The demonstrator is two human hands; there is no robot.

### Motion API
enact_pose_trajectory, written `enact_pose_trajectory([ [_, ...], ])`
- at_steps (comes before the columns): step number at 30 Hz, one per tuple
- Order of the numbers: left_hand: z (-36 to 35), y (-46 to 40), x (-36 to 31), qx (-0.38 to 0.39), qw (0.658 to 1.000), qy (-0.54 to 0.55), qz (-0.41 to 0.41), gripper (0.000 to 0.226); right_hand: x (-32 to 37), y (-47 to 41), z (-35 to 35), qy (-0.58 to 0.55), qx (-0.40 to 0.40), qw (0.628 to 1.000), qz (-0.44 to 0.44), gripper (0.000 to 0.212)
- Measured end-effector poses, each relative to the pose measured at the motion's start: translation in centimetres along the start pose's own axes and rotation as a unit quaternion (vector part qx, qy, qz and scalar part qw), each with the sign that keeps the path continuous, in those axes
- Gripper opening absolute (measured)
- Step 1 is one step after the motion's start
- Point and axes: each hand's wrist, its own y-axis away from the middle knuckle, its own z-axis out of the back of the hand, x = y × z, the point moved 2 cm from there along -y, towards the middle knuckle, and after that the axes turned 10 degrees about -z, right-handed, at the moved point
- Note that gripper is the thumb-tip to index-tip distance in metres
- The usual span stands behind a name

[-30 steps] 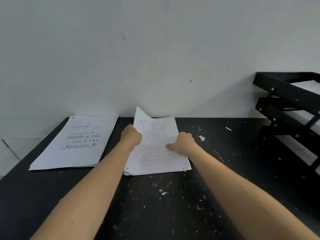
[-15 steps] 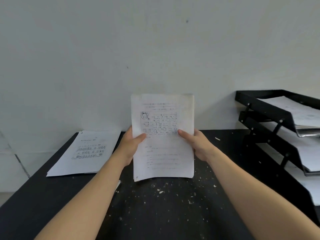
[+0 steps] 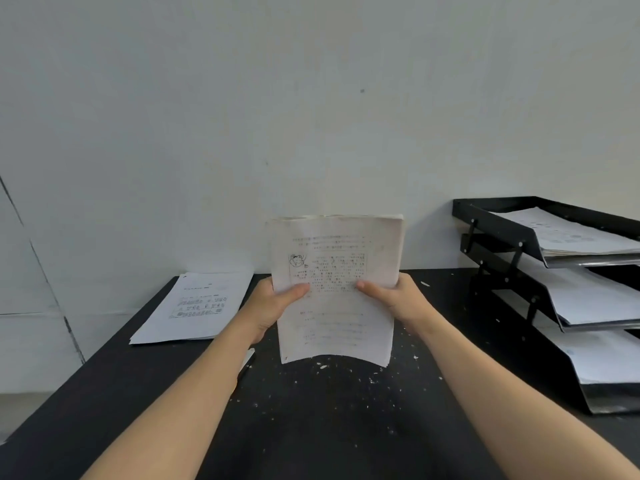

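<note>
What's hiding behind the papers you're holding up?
Behind the held papers the fingers of the left hand and right hand are covered; only thumbs show in front. The back edge of the table there is hidden too.

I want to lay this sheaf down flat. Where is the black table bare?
Bare: the speckled black table in the middle, between the flat pile of white printed papers at left and the black three-tier paper tray rack at right, below the held sheaf of white printed sheets. Crowded: far left corner and right edge.
</note>
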Motion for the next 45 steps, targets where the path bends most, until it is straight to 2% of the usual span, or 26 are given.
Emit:
enact_pose_trajectory([
  [8,-1.0,-0.2,-0.3,-0.013,1.000,-0.007,-0.007,0.024,-0.1,0.1,-0.4,-0.035,-0.017,0.999,0.004,0.034],
  [11,-0.5,-0.7,-1.2,-0.008,1.000,-0.021,-0.022,0.022,0.5,-0.3,0.3,-0.079,-0.023,0.997,0.003,0.042],
  [13,-0.4,-1.2,-2.4,-0.013,0.999,-0.011,-0.043,0.018,0.9,-0.5,0.4,-0.075,-0.017,0.997,-0.007,0.047],
  [16,-0.5,-2.3,-3.7,-0.035,0.998,0.005,-0.059,0.014,1.7,-0.6,0.2,-0.037,-0.025,0.999,-0.015,0.042],
  [18,-0.8,-2.8,-3.9,-0.045,0.997,0.000,-0.057,0.014,3.0,-0.4,0.1,0.012,-0.098,0.995,0.018,0.057],
  [20,-1.0,-3.2,-3.9,-0.054,0.997,-0.006,-0.053,0.014,5.2,0.0,0.0,0.086,-0.226,0.966,0.086,0.077],
  [22,-1.0,-3.3,-4.1,-0.054,0.997,-0.015,-0.051,0.012,8.2,0.6,-0.8,0.191,-0.317,0.912,0.177,0.073],
  [23,-1.1,-3.4,-4.1,-0.051,0.997,-0.014,-0.047,0.011,9.6,1.0,-1.6,0.251,-0.328,0.885,0.213,0.067],
  [26,-0.9,-3.3,-4.2,-0.043,0.998,0.012,-0.039,0.020,12.9,1.1,-5.2,0.390,-0.278,0.841,0.253,0.059],
  [29,-0.8,-3.1,-4.2,-0.045,0.998,0.019,-0.034,0.021,14.2,0.5,-8.8,0.467,-0.233,0.813,0.258,0.064],
  [34,-1.2,-3.4,-4.7,-0.025,0.989,-0.120,-0.079,0.014,12.7,0.1,-12.6,0.582,-0.133,0.779,0.193,0.063],
  [36,-1.2,-3.4,-4.8,-0.024,0.989,-0.125,-0.078,0.015,12.6,-0.1,-12.9,0.574,-0.139,0.784,0.192,0.060],
  [40,-1.0,-3.3,-4.5,-0.034,0.996,-0.072,-0.048,0.024,12.9,-0.2,-11.8,0.525,-0.208,0.793,0.227,0.056],
  [43,-0.9,-3.4,-4.3,-0.040,0.997,-0.047,-0.050,0.025,12.2,-0.7,-10.4,0.556,-0.156,0.797,0.176,0.053],
  [45,-1.0,-3.4,-4.2,-0.053,0.997,-0.028,-0.048,0.026,12.0,-0.9,-9.4,0.549,-0.169,0.796,0.191,0.054],
])
